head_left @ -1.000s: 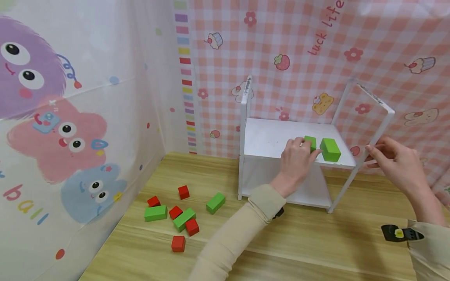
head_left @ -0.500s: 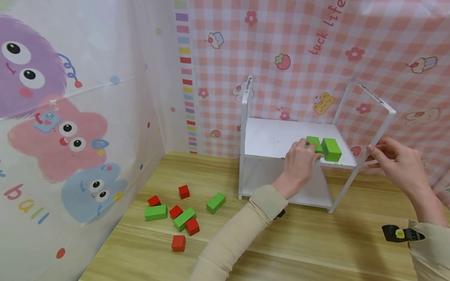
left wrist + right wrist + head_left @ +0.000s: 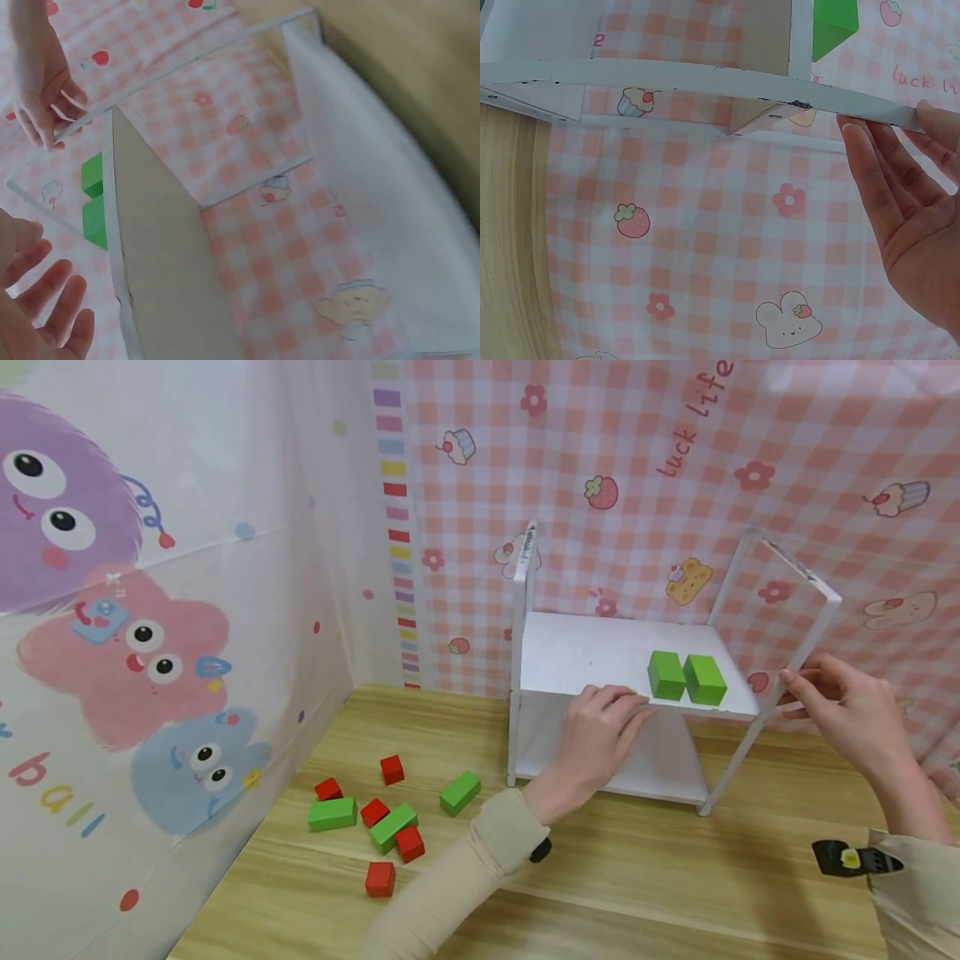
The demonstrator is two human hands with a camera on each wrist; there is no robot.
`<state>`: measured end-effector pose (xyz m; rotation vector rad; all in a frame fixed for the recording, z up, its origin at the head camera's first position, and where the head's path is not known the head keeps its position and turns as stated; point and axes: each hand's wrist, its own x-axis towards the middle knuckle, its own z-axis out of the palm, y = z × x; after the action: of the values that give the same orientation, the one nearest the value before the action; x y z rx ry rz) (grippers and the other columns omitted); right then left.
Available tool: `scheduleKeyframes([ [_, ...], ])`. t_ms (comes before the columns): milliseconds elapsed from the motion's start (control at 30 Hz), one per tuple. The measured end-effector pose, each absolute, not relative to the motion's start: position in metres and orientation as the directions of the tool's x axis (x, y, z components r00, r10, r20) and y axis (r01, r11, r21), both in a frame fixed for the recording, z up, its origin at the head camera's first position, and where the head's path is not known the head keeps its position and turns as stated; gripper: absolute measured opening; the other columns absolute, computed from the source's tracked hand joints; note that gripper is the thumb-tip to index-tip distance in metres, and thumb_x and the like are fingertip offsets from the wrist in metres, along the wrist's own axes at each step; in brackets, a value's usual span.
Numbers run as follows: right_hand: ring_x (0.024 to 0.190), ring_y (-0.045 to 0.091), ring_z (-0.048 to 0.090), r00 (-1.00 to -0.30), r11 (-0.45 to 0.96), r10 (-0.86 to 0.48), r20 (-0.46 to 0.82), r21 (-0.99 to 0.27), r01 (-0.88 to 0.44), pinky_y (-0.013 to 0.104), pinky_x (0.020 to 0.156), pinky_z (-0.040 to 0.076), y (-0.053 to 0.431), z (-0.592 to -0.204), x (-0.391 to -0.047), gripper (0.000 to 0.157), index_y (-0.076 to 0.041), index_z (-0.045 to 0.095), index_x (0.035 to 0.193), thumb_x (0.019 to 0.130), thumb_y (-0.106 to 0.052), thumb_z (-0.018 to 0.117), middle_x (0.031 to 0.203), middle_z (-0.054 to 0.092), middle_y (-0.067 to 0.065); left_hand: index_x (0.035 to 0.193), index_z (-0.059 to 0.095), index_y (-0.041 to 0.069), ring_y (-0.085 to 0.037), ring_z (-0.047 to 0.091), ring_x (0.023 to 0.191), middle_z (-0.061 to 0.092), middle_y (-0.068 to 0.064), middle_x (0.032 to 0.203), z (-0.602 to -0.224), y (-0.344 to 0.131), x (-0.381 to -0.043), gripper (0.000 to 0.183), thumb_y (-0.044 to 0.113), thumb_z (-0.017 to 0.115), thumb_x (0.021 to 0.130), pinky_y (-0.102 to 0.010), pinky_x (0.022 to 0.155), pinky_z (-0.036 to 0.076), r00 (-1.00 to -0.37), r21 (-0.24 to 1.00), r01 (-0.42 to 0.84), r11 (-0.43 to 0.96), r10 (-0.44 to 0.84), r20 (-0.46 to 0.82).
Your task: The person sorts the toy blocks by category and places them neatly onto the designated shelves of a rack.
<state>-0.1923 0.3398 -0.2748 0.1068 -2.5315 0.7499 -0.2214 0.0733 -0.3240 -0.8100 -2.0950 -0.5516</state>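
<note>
Two green blocks, a left one point(image 3: 667, 677) and a right one point(image 3: 705, 681), stand side by side near the right front of the white shelf's point(image 3: 573, 652) upper board. My left hand point(image 3: 596, 735) is at the front edge of that board, left of the blocks, holding nothing. Its fingers are spread and relaxed in the left wrist view, apart from the green blocks point(image 3: 94, 221). On the other side, my right hand point(image 3: 851, 714) pinches the shelf's right front post between thumb and fingers. The right wrist view shows the fingertips on that white post point(image 3: 705, 81).
Left of the shelf, several red cubes point(image 3: 380, 879) and green blocks point(image 3: 461, 793) lie scattered on the wooden table point(image 3: 600, 893). A pink checked cloth point(image 3: 465, 527) hangs behind the shelf, and a white cartoon-printed sheet point(image 3: 300, 610) stands at the left.
My left hand set the left green block beside the right one, let go of it and drew back to the left and toward me. My right hand stays on the post.
</note>
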Motion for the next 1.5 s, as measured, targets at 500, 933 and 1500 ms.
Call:
scheduleKeyframes([
  [500,0.053,-0.016,0.050,-0.882,0.837,0.065,0.467,-0.507,-0.207,0.012,0.046,0.043,0.340,-0.276,-0.193,0.032,-0.002,0.054,0.100,0.095,-0.033,0.044,0.096,0.062,0.031,0.103,0.067,0.008,-0.021,0.061,0.099,0.067,-0.006,0.103,-0.396,-0.052,-0.216,0.021,0.017,0.065,0.084,-0.034,0.087,0.051,-0.757,0.514,0.638,0.574,0.344,0.555],
  [933,0.054,-0.016,0.050,-0.885,0.845,0.064,0.462,-0.497,-0.198,0.012,0.047,0.043,0.341,-0.275,-0.193,0.032,-0.002,0.054,0.099,0.095,-0.032,0.045,0.096,0.062,0.030,0.109,0.061,-0.003,-0.035,0.059,0.097,0.064,-0.020,0.108,-0.435,-0.106,-0.230,0.031,0.011,0.068,0.081,-0.047,0.084,0.049,-0.924,0.752,0.381,0.538,0.200,0.326],
  [1500,0.055,-0.016,0.050,-0.881,0.839,0.055,0.470,-0.500,-0.215,0.009,0.049,0.043,0.340,-0.274,-0.192,0.030,-0.002,0.054,0.100,0.095,-0.030,0.046,0.096,0.062,0.029,0.106,0.061,0.001,-0.025,0.064,0.087,0.064,-0.014,0.101,-0.448,-0.115,-0.229,0.042,0.009,0.079,0.069,-0.033,0.072,0.053,-0.978,0.764,0.207,0.610,0.122,0.168],
])
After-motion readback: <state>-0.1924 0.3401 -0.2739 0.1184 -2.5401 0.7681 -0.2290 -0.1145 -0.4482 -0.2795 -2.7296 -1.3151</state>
